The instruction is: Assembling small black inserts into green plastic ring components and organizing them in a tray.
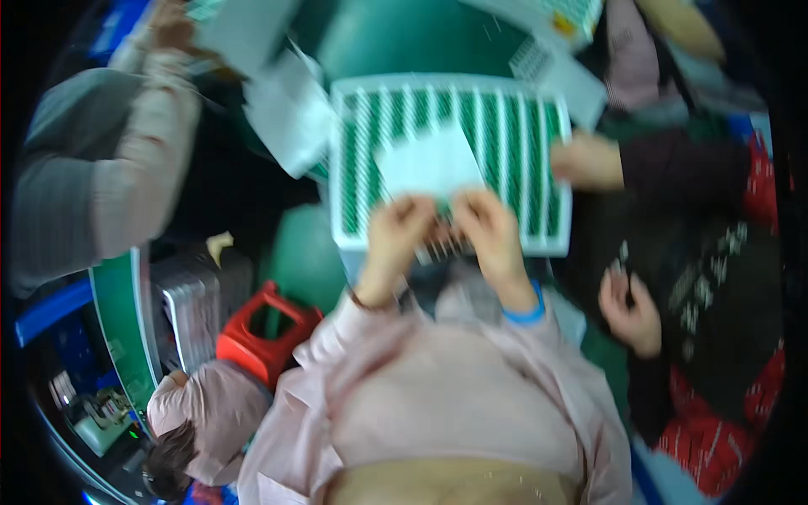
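My left hand (pixel 394 242) and my right hand (pixel 491 237) are close together over the near side of a white tray (pixel 338 160). Both have thumb and fingers pinched, with the tips almost meeting. Something small and dark shows between them, too blurred to name. Right beyond my fingertips is a white sheet (pixel 429 160), tilted over the tray; whether my fingers touch its near edge I cannot tell. Rows of slanted green and white stripes fill the tray. A blue band (pixel 527 306) circles my right wrist.
A co-worker's hand (pixel 587 160) reaches the tray's right edge; their other hand (pixel 631 311) is lower. More white sheets (pixel 290 109) lie at the far left. A red plastic stool (pixel 252 345) and a grey metallic case (pixel 192 316) stand left. Another person's arm (pixel 147 168) is at upper left.
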`<state>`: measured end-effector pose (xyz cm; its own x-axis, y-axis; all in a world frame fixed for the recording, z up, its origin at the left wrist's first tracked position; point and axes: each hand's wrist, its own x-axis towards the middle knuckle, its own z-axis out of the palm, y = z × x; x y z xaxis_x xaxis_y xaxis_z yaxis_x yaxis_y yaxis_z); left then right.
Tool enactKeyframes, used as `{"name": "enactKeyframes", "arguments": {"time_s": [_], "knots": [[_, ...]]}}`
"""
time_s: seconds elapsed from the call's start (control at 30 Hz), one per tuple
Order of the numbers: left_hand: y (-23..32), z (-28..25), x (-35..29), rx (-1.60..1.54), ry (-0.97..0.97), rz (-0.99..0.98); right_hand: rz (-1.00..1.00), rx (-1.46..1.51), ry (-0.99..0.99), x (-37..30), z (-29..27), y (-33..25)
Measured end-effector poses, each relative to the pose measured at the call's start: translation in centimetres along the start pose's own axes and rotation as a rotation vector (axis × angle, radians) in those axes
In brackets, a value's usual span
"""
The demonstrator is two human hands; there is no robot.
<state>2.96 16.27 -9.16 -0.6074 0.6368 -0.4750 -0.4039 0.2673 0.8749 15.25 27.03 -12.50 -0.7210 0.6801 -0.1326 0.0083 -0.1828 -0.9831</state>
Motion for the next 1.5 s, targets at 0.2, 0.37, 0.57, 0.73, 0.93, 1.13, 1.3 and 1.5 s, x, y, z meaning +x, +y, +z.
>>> {"name": "enactKeyframes", "arguments": {"time_s": [0.2, 0.37, 0.57, 0.73, 0.93, 1.13, 1.3, 1.5], "knots": [[-1.6, 0.4, -0.5, -0.092, -0.131, -0.028, 0.062, 0.197, -0.017, -0.8, -1.1, 0.0], [-2.3, -0.4, -2.1, -0.161, -0.148, -0.027, 0.127, 0.267, -0.114, 0.6, -0.9, -0.8], [-1.2, -0.8, -1.9, -0.227, -0.178, 0.019, 0.358, 0.384, -0.401, 2.9, -1.8, -1.9], [-0.1, -1.1, -1.9, -0.296, -0.125, 0.051, 0.391, 0.532, -0.577, 2.8, -1.9, -1.8], [0.9, -3.2, -0.9, -0.323, -0.037, 0.077, 0.415, 0.503, -0.581, 2.2, -3.2, -1.4], [2.3, -7.1, -3.5, -0.331, 0.038, 0.139, 0.124, 0.372, -0.302, 1.2, -7.3, -3.0], [7.4, -9.2, 0.8, -0.067, -0.015, 0.194, -0.039, 0.412, -0.05, 2.8, -12.8, -5.5], [13.0, -6.9, 3.3, -0.173, -0.294, 0.297, -0.101, 0.448, -0.194, 5.6, -11.1, -10.8]]}}
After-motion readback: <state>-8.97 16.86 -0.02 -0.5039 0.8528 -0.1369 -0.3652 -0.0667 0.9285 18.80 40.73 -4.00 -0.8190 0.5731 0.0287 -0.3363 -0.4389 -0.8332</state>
